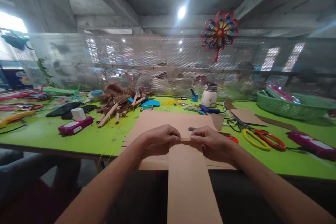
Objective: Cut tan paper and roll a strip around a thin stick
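A long strip of tan paper (190, 185) runs from the table edge down toward me. Its far end is folded or rolled into a narrow band. My left hand (161, 138) pinches the left end of that band, and my right hand (210, 140) pinches the right end. Both hands rest above a stack of larger tan paper sheets (154, 119). Just past my right fingers lies a utility knife (193, 129), partly covered by the hand. Beside my right wrist, a red-handled tool (232, 138) shows only in part.
Scissors (257, 139) with yellow and red handles lie right. A purple power strip (76, 125) stands left, another purple power strip (312, 144) far right. Behind are rolled brown paper pieces (112, 106), a glue gun (210, 109), a white kettle (209, 96) and a green basket (296, 104).
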{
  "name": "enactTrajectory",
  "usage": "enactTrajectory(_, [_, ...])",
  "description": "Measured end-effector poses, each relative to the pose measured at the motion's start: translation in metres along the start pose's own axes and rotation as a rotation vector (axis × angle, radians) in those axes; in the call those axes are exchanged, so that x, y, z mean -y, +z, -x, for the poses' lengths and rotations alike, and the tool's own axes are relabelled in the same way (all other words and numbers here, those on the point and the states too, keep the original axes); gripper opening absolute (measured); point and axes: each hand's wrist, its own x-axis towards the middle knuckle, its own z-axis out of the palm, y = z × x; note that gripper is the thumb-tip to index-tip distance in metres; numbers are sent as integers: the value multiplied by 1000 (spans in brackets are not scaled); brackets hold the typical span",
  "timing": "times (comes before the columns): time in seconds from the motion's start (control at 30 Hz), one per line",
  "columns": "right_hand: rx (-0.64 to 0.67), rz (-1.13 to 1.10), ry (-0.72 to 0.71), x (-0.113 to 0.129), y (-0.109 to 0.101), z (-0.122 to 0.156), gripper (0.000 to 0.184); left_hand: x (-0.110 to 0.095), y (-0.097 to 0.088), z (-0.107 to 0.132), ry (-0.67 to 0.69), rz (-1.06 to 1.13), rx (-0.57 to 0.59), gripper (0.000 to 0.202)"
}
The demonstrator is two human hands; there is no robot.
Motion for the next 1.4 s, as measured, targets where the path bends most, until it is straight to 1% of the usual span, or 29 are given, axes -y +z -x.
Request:
enactTrajectory(0.1, [-27, -44, 7, 3, 5, 0, 30, 2, -1, -2, -3, 0, -7, 20])
enactTrajectory(0.2, [-50, -9, 9, 7, 5, 0, 27, 3, -3, -4, -18, -7, 8, 21])
enactTrajectory(0.4, [-22, 38, -20, 4, -3, -4, 26, 3, -5, -6, -29, -45, 29, 22])
enactTrajectory(0.5, [-12, 82, -35, 1, -4, -6, 25, 4, -4, -5, -2, -51, 25, 22])
enactTrajectory(0.6, [-33, 131, -59, 0, -2, -7, 23, 5, -3, -5, 24, -75, 7, 22])
enactTrajectory(0.7, [-84, 160, -58, 2, 1, -5, 21, 8, -3, -4, 21, -119, -37, 20])
enactTrajectory(0.83, [-173, 67, -7, 6, 4, -3, 26, 9, -3, -4, 12, -130, -80, 18])
enactTrajectory(0.9, [-217, -31, 9, 7, 6, -1, 29, 8, -5, -3, 1, -117, -112, 20])
enactTrajectory(1.0, [-263, -238, 24, 7, 11, 1, 28, 4, -8, -1, -35, -75, -136, 27])
enactTrajectory(1.1, [-240, -372, 20, 5, 13, 2, 28, 1, -9, 2, -41, -21, -125, 25])
enactTrajectory(1.17, [-236, -397, 11, 3, 12, 0, 31, 0, -9, 3, -38, -26, -138, 21])
enactTrajectory(1.23, [-222, -371, 5, 0, 8, -2, 34, -1, -8, 3, -40, -62, -174, 20])
enactTrajectory(1.3, [-178, -298, -1, -3, 2, -5, 37, -2, -8, 3, -35, -92, -206, 21])
enactTrajectory(1.4, [-123, -205, -17, -4, -7, -6, 41, 0, -10, 3, -14, -59, -193, 23])
